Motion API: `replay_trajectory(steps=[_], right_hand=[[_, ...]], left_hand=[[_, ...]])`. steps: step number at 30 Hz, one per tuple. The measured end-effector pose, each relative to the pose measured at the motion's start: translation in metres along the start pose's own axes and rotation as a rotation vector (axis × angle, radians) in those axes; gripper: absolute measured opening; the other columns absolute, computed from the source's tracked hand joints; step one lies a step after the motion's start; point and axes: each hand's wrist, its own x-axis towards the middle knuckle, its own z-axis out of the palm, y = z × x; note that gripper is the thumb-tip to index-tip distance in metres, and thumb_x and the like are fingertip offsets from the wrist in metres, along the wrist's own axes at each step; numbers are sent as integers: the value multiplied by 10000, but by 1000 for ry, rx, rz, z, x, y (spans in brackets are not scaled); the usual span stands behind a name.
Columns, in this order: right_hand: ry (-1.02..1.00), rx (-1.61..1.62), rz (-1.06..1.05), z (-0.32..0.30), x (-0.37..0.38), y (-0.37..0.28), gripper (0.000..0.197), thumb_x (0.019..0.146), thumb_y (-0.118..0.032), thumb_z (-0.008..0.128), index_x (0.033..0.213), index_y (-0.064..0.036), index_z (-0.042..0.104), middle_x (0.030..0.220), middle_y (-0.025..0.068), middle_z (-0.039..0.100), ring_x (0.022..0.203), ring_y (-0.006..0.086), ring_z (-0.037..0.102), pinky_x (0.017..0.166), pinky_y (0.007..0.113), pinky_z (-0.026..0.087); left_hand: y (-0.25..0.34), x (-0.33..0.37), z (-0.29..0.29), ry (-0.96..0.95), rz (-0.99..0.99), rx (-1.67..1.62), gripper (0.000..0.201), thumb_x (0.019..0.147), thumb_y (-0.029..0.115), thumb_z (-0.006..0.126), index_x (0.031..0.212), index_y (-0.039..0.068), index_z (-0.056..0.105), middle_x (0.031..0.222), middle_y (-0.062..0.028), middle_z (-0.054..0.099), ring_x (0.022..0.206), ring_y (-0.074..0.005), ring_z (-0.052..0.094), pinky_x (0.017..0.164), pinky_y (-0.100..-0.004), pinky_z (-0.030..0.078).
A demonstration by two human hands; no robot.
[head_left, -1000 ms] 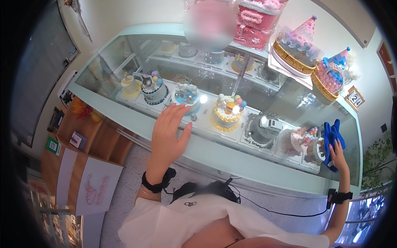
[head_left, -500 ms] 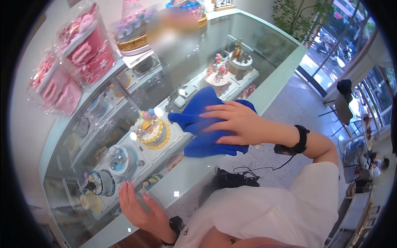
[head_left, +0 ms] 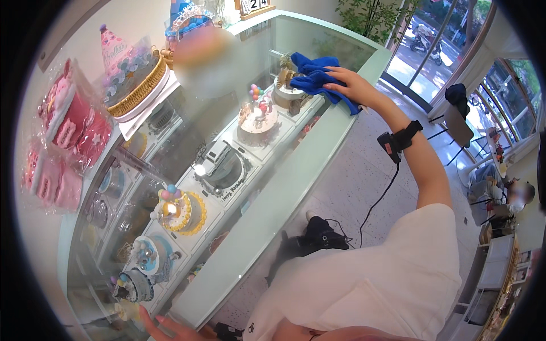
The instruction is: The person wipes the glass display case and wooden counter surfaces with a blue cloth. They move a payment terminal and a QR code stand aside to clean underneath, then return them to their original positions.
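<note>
A blue cloth (head_left: pixel 314 74) lies bunched on the glass top of the display case (head_left: pixel 273 199), near its far right end. My right hand (head_left: pixel 357 90) is on it, holding it against the glass with fingers stretched over the folds. At the lower left, my left hand (head_left: pixel 165 329) is partly cut off by the picture's edge; its visible fingers are apart and hold nothing, close to the glass. Beneath the glass stand several decorated cakes, among them a pink-white cake (head_left: pixel 257 122), a yellow-trimmed cake (head_left: pixel 181 213) and one with a silver toy car (head_left: pixel 217 158).
Pink plastic-wrapped packages (head_left: pixel 79 122) and a gold basket (head_left: pixel 136 94) with party hats stand along the case's back edge. A plant (head_left: pixel 369 20) is beyond the far end. A chair (head_left: pixel 454 128) stands on the right. A black cable (head_left: pixel 378 202) hangs from my right wrist.
My right hand has slid the blue cloth away from me along the glass to the far end. The left hand has dropped toward the lower edge of the picture. The view has shifted.
</note>
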Motion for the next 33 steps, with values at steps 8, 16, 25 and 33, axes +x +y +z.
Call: replay_trajectory(steps=[8,16,25,33], right_hand=[[110,-119,344,-70,30,233,525,938,-485,534,1262,-77,605,1332,168,551,1228,340,509,1031,385,395],[-107,-66,173,-96,49,309,551,1006,-420,431,1384,-21,458,1453,177,414,1317,324,428,1099,374,326],[-596,-43,-510,-32,112,111,562,1014,-414,401,1452,-65,353,1534,206,263,1436,354,229,1170,466,189],[-524,-169,-478,71,324,147,635,1014,-525,300,1477,-91,316,1523,197,284,1409,352,268,1169,426,221]], left_hand=[[77,-17,41,134,-70,99,363,993,122,427,1322,-2,520,1359,-171,527,1264,-299,485,1073,-377,344],[246,-48,145,-565,188,-37,467,878,145,544,1328,21,509,1436,-185,439,1367,-389,348,1124,-511,236],[265,-57,161,-339,101,36,442,837,62,558,1276,10,551,1378,-182,502,1319,-383,419,1098,-495,298],[263,-59,170,-232,141,125,430,846,82,546,1270,11,559,1360,-183,522,1302,-413,433,1079,-494,318]])
